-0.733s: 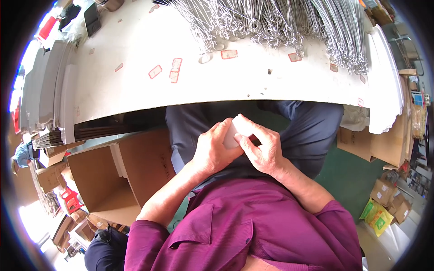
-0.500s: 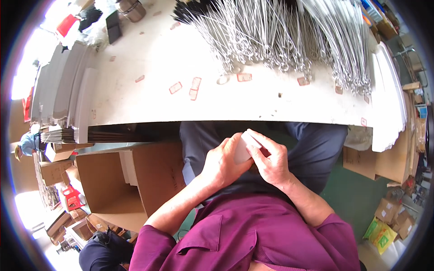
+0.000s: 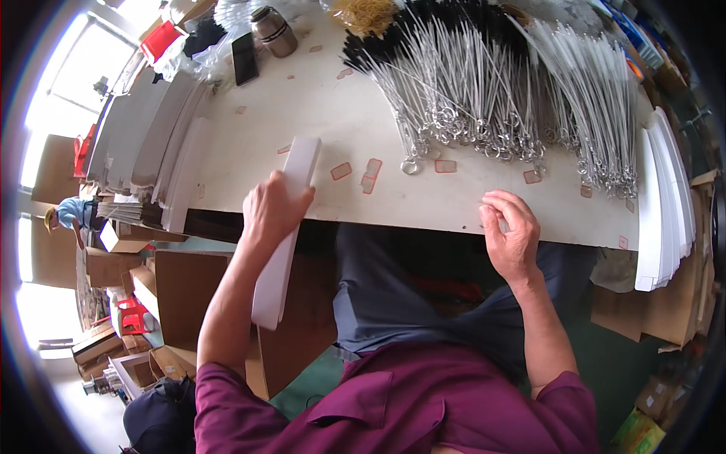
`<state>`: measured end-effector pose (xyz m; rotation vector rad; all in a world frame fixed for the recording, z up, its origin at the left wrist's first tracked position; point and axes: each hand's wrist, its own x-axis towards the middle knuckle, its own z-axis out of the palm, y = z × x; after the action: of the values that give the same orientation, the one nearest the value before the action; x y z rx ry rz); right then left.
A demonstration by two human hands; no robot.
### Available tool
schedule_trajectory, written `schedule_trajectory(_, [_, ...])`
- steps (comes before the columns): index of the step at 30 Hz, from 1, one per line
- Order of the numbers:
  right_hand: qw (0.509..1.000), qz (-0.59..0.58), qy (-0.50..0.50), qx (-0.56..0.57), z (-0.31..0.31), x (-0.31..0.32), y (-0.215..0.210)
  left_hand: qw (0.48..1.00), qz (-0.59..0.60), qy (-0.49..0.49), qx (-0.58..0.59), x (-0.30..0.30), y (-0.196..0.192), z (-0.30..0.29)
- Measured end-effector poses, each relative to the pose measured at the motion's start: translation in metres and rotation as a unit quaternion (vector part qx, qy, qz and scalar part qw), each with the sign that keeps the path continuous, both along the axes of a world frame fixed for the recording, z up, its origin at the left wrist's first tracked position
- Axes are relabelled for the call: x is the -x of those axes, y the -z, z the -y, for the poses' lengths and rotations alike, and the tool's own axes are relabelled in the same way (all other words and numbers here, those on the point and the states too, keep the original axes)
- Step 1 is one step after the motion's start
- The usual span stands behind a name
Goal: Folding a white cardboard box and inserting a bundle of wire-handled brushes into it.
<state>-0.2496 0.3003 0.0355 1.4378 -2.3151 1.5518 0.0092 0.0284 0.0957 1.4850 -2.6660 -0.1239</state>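
A long, narrow white carton (image 3: 274,280) slants across the table's front edge on my left, its far end over the tabletop. My left hand (image 3: 271,210) is wrapped round its middle from above. At the front edge on the other side, my right hand (image 3: 511,233) is raised with curled fingers and the thumb apart, holding nothing I can see. Beyond it lies a wide pile of thin wire-handled brushes (image 3: 469,91), some with black bristles, their ring ends toward me. A further bundle of pale-bristled brushes (image 3: 594,113) fans out at the right.
Stacked flat white cartons stand at the left (image 3: 144,129) and right (image 3: 659,204) table ends. A phone (image 3: 244,59) and a metal flask (image 3: 274,32) sit at the back left. Small red-edged labels (image 3: 341,171) dot the table. Below my left arm stands an open cardboard box (image 3: 189,295).
My hands have parted from above my lap. The left has moved left and forward, now with the long white carton; the right has moved right to the table edge. The view has shifted.
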Motion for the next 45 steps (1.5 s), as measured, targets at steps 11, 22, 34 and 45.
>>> schedule_trajectory(11, [0.988,-0.154,0.023,0.001,0.004,0.002,0.009,0.995,0.023,0.02,0.093,0.053,-0.001,0.041])
schedule_trajectory(22, [0.987,-0.162,0.023,0.007,0.007,-0.001,0.011,0.971,-0.116,0.203,-0.04,0.129,0.031,-0.05])
schedule_trajectory(34, [0.99,-0.135,-0.011,0.041,0.013,0.003,0.0,0.918,-0.307,0.163,-0.191,0.115,0.026,-0.032])
schedule_trajectory(45, [0.943,-0.309,-0.124,0.0,0.137,0.012,-0.036,0.888,-0.379,0.221,-0.135,0.11,-0.013,-0.069])
